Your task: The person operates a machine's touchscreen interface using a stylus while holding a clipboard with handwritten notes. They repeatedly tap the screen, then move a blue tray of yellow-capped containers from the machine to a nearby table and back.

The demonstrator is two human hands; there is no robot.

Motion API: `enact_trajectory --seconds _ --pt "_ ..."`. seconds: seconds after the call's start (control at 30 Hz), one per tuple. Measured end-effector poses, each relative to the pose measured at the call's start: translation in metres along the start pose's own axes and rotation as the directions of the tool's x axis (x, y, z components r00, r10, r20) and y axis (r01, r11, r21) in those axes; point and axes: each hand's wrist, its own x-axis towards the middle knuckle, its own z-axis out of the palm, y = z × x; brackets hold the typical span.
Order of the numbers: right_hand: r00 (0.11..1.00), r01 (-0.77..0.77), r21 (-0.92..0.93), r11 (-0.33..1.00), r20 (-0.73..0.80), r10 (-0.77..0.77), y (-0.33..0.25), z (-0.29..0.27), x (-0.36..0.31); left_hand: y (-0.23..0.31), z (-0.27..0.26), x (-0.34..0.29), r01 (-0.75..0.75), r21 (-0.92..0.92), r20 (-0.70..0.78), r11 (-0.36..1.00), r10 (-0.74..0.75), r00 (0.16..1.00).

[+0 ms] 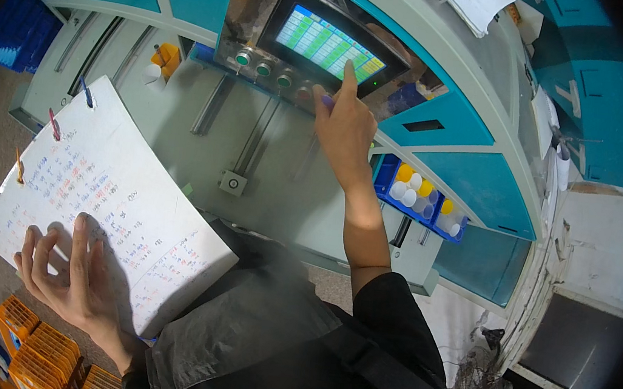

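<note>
My left hand [72,272] lies on the lower left of a ring-bound notebook [111,189], its fingers spread and slightly bent. The white pages carry handwriting in blue and red, and coloured rings run along the left edge. The notebook is tilted in front of my body; what supports it underneath is hidden. My right hand [347,126] reaches up to a lit touchscreen [330,43] on the machine panel. Its index finger points onto the screen's lower right; the other fingers are curled. A short purple end of something pen-like [327,102] shows by the thumb, mostly covered.
Green round buttons [264,69] line the panel below the screen. Blue bins [423,197] with white and yellow round containers stand right of my forearm. A white cup [154,78] and metal rails [213,104] are on the machine bed. Orange crates [48,357] sit lower left.
</note>
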Motion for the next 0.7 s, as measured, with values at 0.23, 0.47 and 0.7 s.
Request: enact_trajectory --seconds 0.23,0.47,0.7 --pt "0.995 0.082 0.062 0.995 -0.062 -0.078 0.013 0.001 -0.005 0.015 -0.005 0.003 0.041 0.027 0.027 0.999 -0.042 0.999" --pt "1.000 0.028 0.053 0.998 -0.013 -0.028 0.013 -0.002 -0.005 0.011 -0.001 0.008 0.028 -0.089 -0.037 0.996 -0.031 0.999" --pt "0.984 0.137 0.321 0.937 -0.151 -0.092 0.013 -0.003 -0.004 0.011 -0.007 0.012 0.056 -0.114 0.045 0.992 -0.051 0.998"
